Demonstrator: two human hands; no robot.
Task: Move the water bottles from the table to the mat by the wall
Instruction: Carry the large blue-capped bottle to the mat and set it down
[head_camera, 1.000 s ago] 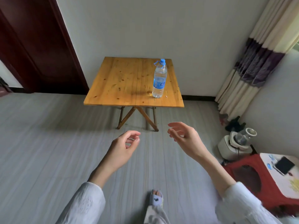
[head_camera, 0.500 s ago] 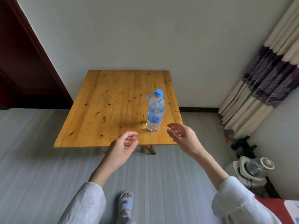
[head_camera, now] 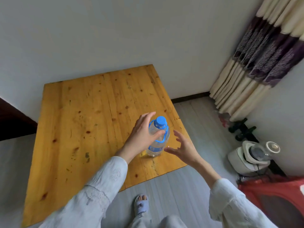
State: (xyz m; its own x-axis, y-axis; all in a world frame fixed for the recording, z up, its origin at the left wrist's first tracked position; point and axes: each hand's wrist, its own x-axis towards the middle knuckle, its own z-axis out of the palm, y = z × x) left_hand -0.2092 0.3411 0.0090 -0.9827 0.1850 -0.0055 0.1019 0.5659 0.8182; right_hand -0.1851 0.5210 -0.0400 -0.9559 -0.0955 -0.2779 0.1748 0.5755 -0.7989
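One clear water bottle (head_camera: pixel 158 145) with a blue cap, blue label and blue carry loop stands upright near the front right corner of the wooden table (head_camera: pixel 85 122). My left hand (head_camera: pixel 142 132) reaches over the table to the bottle's left side, thumb across its front and fingers stretched out behind its shoulder, not closed around it. Just right of the bottle, my right hand (head_camera: pixel 182 147) hovers with fingers spread and holds nothing. No mat is in view.
The table stands against a white wall. A striped curtain (head_camera: pixel 263 60) hangs at the right. On the grey floor to the right are a white appliance (head_camera: pixel 251 157), dark objects and a red stool (head_camera: pixel 276 199). My slippered foot (head_camera: pixel 141 204) stands below the table edge.
I have stepped up to the table. Both hands have moved forward from in front of the table edge to either side of the bottle; the left thumb now touches it.
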